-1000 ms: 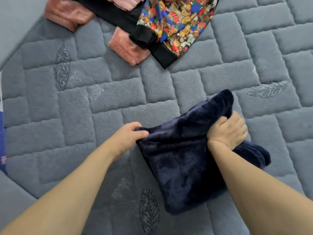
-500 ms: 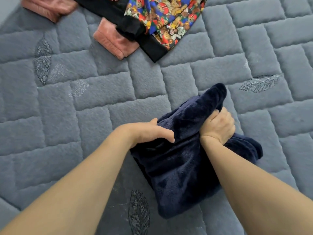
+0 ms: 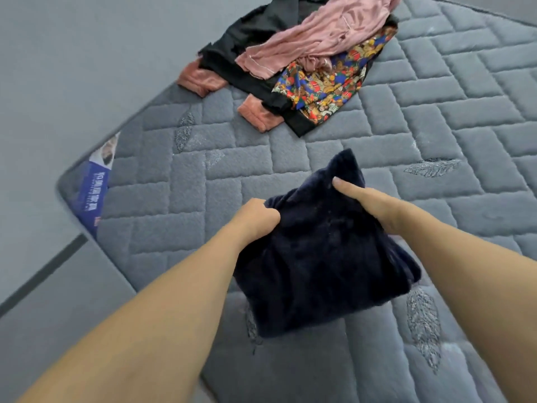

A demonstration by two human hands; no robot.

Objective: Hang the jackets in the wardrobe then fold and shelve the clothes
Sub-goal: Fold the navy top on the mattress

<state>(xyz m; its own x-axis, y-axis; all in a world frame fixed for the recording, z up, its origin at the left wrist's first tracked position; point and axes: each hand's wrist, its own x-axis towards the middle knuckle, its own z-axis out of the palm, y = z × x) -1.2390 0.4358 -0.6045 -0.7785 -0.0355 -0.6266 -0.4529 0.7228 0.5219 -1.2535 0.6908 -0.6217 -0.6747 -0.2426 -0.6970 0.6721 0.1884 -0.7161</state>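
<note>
Fold step done, looks like. Left hand [image 3: 255,218] fisted on folded dark navy plush fleece garment [image 3: 319,251], right hand [image 3: 374,207] gripping opposite edge, thumb out. Next: lift bundle level, carry to shelf. Pile of unfolded clothes [image 3: 305,62] waiting on grey quilted mattress [image 3: 436,112].

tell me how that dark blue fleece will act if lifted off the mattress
The dark blue fleece would probably flop and unfold: it bunches softly where the left hand grips it. Its thick plush pile suggests an easy, non-slippery hold. Probably light; the right hand holds its other side.

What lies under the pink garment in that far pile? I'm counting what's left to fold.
Under the pink garment show a black garment, a bear-print piece and salmon cuffs. Anything deeper in the pile is covered.
</note>
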